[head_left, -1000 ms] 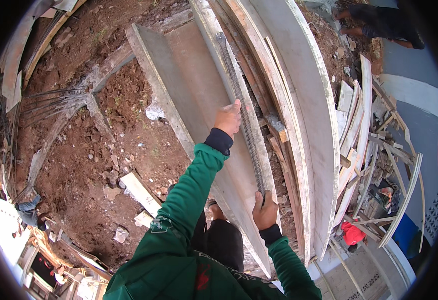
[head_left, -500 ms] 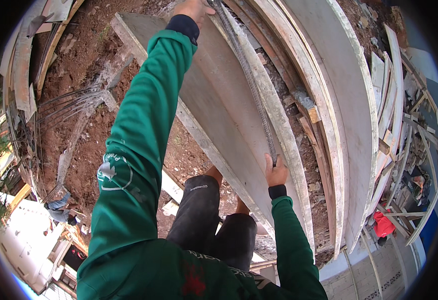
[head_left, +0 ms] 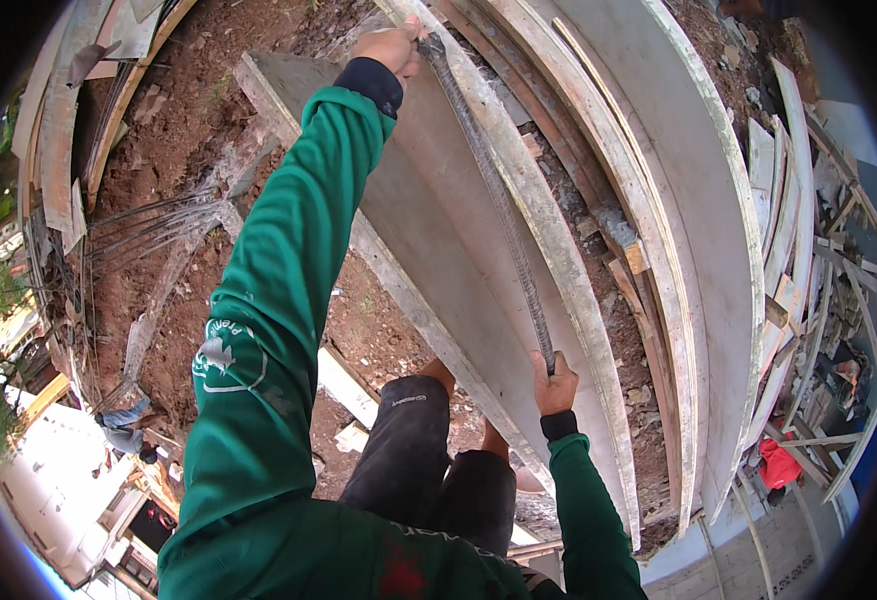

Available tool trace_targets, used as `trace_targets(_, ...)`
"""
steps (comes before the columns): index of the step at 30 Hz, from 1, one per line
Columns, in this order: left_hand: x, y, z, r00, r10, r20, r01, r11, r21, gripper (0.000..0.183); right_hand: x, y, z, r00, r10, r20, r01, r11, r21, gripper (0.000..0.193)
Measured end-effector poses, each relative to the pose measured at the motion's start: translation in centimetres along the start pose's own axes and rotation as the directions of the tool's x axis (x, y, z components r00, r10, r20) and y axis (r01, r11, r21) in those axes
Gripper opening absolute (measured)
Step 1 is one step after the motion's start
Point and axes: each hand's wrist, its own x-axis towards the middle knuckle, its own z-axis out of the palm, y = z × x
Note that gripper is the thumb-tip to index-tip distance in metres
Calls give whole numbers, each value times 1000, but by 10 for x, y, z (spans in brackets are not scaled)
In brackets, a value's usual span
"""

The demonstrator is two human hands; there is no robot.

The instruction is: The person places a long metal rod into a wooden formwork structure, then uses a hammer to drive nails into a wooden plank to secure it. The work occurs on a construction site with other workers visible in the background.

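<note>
A long, dark grey ribbed rebar (head_left: pixel 503 195) runs slantwise inside a trough of pale boards (head_left: pixel 428 255). At its far end my left hand (head_left: pixel 388 48) is closed, thumb and fingertips at the bar's tip beside the top edge of the right-hand board (head_left: pixel 558 235). The fingers' undersides are hidden. Closer to my body, my right hand (head_left: pixel 556 385) grips the near end, with the thumb along one side and the fingers curled round the other. Both arms are in green sleeves with dark cuffs.
More long boards (head_left: pixel 648 190) stand to the right over rubble. Red-brown soil (head_left: pixel 198 100) with thin rods (head_left: pixel 153 220) lies left. A timber pile (head_left: pixel 798 230) fills the far right. People show at lower left (head_left: pixel 123 430) and lower right (head_left: pixel 780 465).
The whole view has shifted slightly, so the scene sits lower. My right hand and the rebar's near end have come a little toward me, its fingers more curled. The left hand stays at the far end.
</note>
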Motion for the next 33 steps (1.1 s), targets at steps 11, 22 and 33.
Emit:
trace_targets(11,-18,35,-42,979,190,80,-139,896,-423,35,-73,-111,-135,986,77,146,-81,996,23,34)
trace_targets(22,-141,-14,-37,970,-186,157,240,624,-744,29,-21,-239,-189,991,-9,133,39,974,-224,35)
trace_targets(33,-194,39,69,913,-252,321,400,708,-582,50,-1,-351,-261,923,-32,382,175,922,-344,33)
